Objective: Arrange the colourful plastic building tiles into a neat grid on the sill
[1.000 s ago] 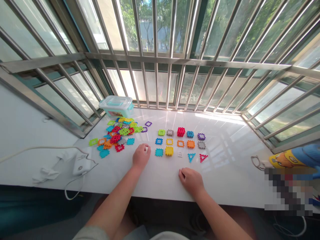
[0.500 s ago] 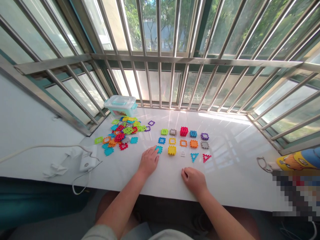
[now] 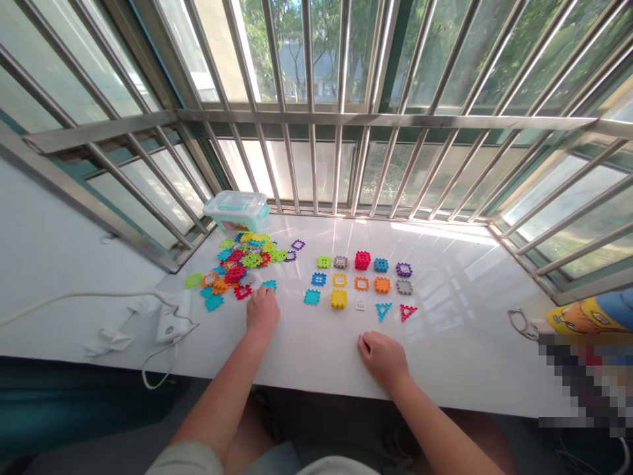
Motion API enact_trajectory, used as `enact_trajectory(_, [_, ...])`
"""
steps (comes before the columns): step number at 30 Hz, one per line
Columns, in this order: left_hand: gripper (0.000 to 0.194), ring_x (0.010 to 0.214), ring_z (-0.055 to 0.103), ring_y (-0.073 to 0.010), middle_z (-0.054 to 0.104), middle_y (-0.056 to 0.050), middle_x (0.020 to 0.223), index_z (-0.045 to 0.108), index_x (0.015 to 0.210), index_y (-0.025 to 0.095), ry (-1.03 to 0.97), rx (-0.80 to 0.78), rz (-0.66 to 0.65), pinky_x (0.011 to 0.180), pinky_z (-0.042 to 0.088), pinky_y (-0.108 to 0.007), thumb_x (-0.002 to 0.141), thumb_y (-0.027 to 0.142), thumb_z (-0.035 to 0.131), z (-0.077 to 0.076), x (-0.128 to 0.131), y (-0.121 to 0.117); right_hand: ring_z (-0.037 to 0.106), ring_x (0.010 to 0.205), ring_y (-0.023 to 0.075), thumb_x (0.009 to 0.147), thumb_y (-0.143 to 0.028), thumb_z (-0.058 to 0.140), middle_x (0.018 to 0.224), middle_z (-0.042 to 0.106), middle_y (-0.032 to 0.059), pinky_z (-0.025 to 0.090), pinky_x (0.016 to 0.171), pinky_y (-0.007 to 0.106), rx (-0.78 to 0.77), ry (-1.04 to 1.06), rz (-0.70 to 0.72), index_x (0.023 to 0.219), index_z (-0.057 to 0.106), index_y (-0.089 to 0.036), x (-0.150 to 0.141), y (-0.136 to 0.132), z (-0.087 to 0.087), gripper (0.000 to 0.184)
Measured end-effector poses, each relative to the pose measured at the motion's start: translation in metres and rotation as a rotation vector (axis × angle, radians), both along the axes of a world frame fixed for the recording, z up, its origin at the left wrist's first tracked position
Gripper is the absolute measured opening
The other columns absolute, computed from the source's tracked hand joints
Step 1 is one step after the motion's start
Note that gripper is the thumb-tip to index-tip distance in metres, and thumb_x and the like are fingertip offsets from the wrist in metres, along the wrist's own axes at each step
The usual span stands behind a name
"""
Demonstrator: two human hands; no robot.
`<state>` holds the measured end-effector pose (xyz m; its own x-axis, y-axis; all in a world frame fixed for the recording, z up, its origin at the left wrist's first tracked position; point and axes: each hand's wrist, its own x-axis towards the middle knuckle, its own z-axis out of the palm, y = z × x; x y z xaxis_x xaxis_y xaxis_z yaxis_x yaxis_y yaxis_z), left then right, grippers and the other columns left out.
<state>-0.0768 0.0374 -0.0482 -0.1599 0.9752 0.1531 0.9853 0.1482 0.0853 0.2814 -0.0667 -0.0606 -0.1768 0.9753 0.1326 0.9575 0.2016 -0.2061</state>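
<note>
The left hand (image 3: 262, 311) has its fingers bent at the pile of plastic tiles (image 3: 242, 260); I cannot tell whether they hold one. The right hand (image 3: 383, 361) rests on the white sill (image 3: 459, 356), fingers loosely curled and empty.

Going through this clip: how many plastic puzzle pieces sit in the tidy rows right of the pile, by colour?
Blue or teal pieces: 4
Red pieces: 2
Orange pieces: 2
Yellow pieces: 2
Grey pieces: 2
Green pieces: 1
Purple pieces: 1
White pieces: 1
Total: 15

Logged from my remote feed: left hand (image 3: 262, 311) and right hand (image 3: 384, 359), both bare; two bare forearms (image 3: 217, 402) (image 3: 440, 422); one pale grey-green sleeve (image 3: 182, 460) at left; grey-blue cloth (image 3: 270, 460); off-white cloth (image 3: 336, 468) at lower edge.
</note>
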Motion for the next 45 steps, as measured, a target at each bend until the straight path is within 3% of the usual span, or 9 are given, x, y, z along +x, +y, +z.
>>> enact_trajectory(4, [0.028,0.11,0.06,-0.0324,0.068,-0.014,0.119,0.077,0.11,0.023,-0.072,0.059,-0.178,0.094,0.053,-0.046,0.098,0.027,0.052,-0.001,0.007,-0.027,0.056,0.067,0.0131,0.107,-0.034,0.049,0.075,0.069,0.0002,0.02,0.064,0.033,-0.005,0.002,0.0,0.073,0.061,-0.022,0.0,0.0,0.0,0.038])
enact_trajectory(9, [0.011,0.126,0.058,-0.0356,0.064,-0.011,0.142,0.074,0.088,0.025,-0.188,0.142,-0.304,0.1,0.052,-0.051,0.091,0.029,0.064,-0.004,-0.004,-0.039,0.056,0.068,0.0134,0.108,-0.034,0.049,0.075,0.068,0.0002,0.021,0.064,0.032,-0.012,-0.003,0.0,0.073,0.061,-0.023,0.0,0.0,0.001,0.039])
enact_trajectory(12, [0.007,0.123,0.062,-0.031,0.071,-0.008,0.132,0.072,0.093,0.027,-0.301,0.068,-0.38,0.102,0.052,-0.047,0.089,0.029,0.066,-0.005,-0.017,-0.033,0.056,0.067,0.0133,0.107,-0.034,0.049,0.075,0.068,0.0003,0.021,0.064,0.032,-0.014,0.002,-0.004,0.073,0.062,-0.023,-0.001,0.0,0.001,0.038])
enact_trajectory(17, [0.026,0.11,0.067,-0.0278,0.076,-0.006,0.116,0.07,0.109,0.026,-0.376,0.027,-0.478,0.1,0.053,-0.042,0.084,0.03,0.073,0.003,-0.025,-0.017,0.056,0.066,0.0128,0.107,-0.033,0.05,0.076,0.069,0.0001,0.021,0.063,0.033,-0.022,0.008,0.003,0.073,0.062,-0.023,-0.001,0.0,0.004,0.037])
enact_trajectory(24, [0.036,0.115,0.066,-0.027,0.074,-0.008,0.119,0.07,0.119,0.024,-0.46,0.058,-0.613,0.105,0.051,-0.042,0.084,0.031,0.073,0.021,0.009,0.013,0.055,0.067,0.0128,0.107,-0.033,0.05,0.075,0.068,0.0003,0.019,0.063,0.033,-0.02,-0.001,-0.003,0.073,0.061,-0.022,0.0,0.0,0.003,0.038])
enact_trajectory(29, [0.037,0.116,0.067,-0.0265,0.075,-0.006,0.12,0.072,0.118,0.027,-0.478,-0.003,-0.739,0.105,0.052,-0.041,0.081,0.03,0.074,0.015,0.03,0.038,0.055,0.066,0.0127,0.107,-0.033,0.049,0.074,0.068,0.0006,0.02,0.064,0.033,-0.016,0.005,-0.003,0.071,0.061,-0.022,-0.001,0.0,0.004,0.039])
enact_trajectory(35, [0.039,0.118,0.067,-0.0271,0.075,-0.006,0.122,0.073,0.119,0.028,-0.477,-0.049,-0.745,0.107,0.051,-0.039,0.081,0.035,0.076,0.006,0.036,0.049,0.055,0.066,0.0129,0.107,-0.033,0.049,0.075,0.068,0.0005,0.021,0.063,0.033,-0.026,-0.002,-0.003,0.072,0.062,-0.022,-0.001,0.001,0.005,0.038])
enact_trajectory(45, [0.04,0.12,0.066,-0.0266,0.075,-0.006,0.124,0.072,0.12,0.028,-0.503,-0.066,-0.778,0.108,0.051,-0.039,0.083,0.04,0.075,0.009,0.036,0.05,0.056,0.066,0.0132,0.107,-0.034,0.049,0.074,0.068,0.0004,0.02,0.063,0.033,-0.023,-0.009,-0.005,0.072,0.06,-0.022,-0.001,0.001,0.005,0.039])
